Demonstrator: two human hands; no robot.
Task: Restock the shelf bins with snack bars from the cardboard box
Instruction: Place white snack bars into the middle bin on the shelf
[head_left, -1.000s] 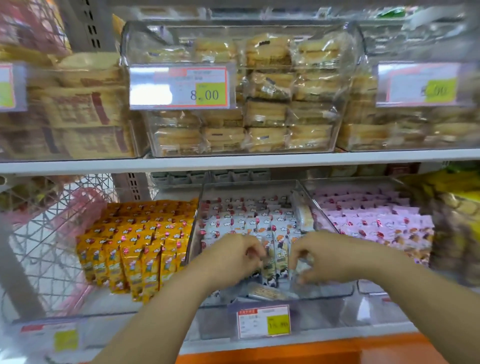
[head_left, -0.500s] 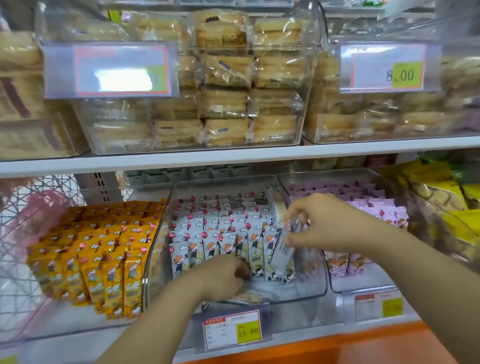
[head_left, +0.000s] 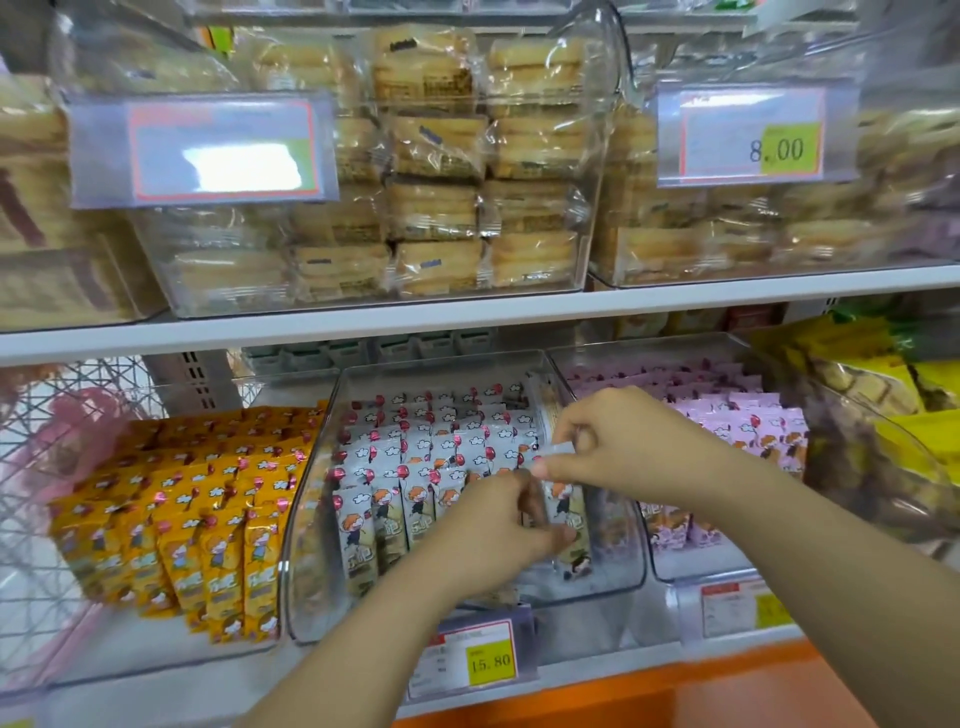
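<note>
- The clear plastic shelf bin (head_left: 441, 366) in the middle of the lower shelf holds rows of white-wrapped snack bars (head_left: 405, 457) printed with a cartoon child. They stand on end, lean back, and are packed from the rear wall forward.
- The right hand (head_left: 628, 441) hovers over the right side of that bin. Its thumb and forefinger pinch the top edge of one white bar (head_left: 558, 448), and the other fingers are loosely curled (the left hand hides how much of the bar hangs below the pinch).
- The left hand (head_left: 493, 525) sits lower and nearer the front, fingers curled around the front-row bars (head_left: 571, 530). It seems to be steadying them upright.
- The coming move turns on this: the white bar's long axis runs roughly up and down, matching the standing rows. The free space lies just below and in front of the right hand, at the bin's front right corner. The right hand is nearer, so a short lowering should seat the bar beside the last one in the front row.
- Judging by the fill, this bin is almost stocked; the cardboard box is out of view.
- Yellow-wrapped bars (head_left: 208, 519) stand to the left and pink-wrapped bars (head_left: 737, 415) fill the bin to the right. A yellow-and-white price label (head_left: 488, 660) clips to the shelf edge below.
</note>
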